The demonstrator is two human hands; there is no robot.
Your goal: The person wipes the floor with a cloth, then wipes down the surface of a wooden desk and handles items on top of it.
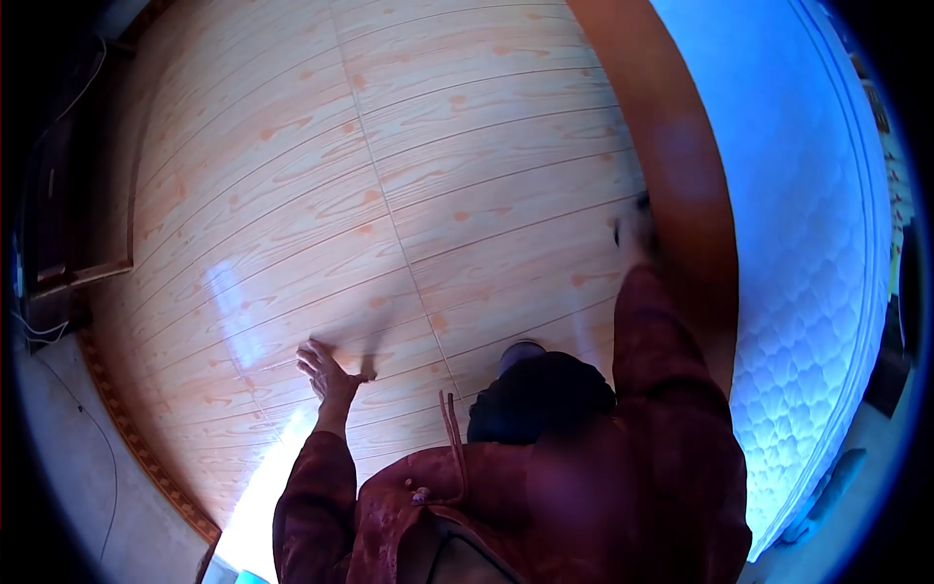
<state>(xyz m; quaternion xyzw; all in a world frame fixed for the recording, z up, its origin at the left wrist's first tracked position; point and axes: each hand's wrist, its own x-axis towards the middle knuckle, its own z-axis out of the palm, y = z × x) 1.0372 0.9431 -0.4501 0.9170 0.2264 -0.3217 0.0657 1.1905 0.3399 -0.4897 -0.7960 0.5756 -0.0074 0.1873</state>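
Observation:
My left hand hangs over the wood-patterned floor with its fingers spread and nothing in them. Out to the right, my right hand is smeared by motion beside the brown side board of the bed. Small dark patches show at the edges of that hand; whether they belong to something held is too blurred to tell. Both arms wear dark red sleeves. Below, a dark-clothed leg and the tip of a foot or shoe show in front of my body.
A white quilted mattress lies along the right side. Dark wooden furniture stands at the left, with cables by it. A patterned border runs along the floor's left edge. Bright light falls on the floor at lower left.

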